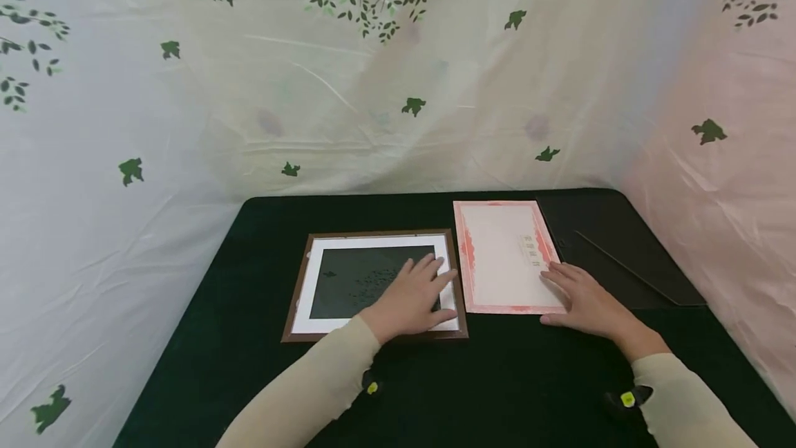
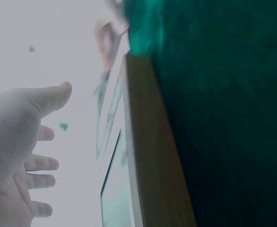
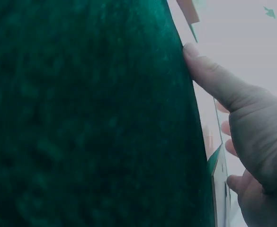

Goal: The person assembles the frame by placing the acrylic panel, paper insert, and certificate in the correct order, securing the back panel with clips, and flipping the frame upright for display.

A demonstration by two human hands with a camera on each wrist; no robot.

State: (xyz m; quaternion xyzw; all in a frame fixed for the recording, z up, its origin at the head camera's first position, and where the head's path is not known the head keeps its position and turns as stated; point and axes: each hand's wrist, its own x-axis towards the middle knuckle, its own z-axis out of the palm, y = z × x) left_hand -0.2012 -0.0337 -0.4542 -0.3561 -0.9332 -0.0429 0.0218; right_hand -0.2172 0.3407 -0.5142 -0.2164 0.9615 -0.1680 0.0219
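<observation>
A brown wooden picture frame (image 1: 460, 303) lies flat on the table, with a white mat around a dark glossy middle. Spread above its right side, my left hand (image 1: 413, 296) has straight fingers and grips nothing; the left wrist view shows the palm (image 2: 5, 151) raised over the frame's wooden edge (image 2: 152, 142). To the right lies a white sheet (image 1: 500, 254) with a pink border and a small printed label. My right hand (image 1: 587, 299) rests at its near right corner, fingers extended on it. In the right wrist view the thumb (image 3: 214, 75) touches the sheet's edge.
A dark flat panel (image 1: 612, 240) with a thin strip along it lies at the back right, beside the sheet. Dark green cloth (image 1: 485, 393) covers the table. Pale curtains (image 1: 348, 123) with green bird and leaf prints hang behind and at both sides.
</observation>
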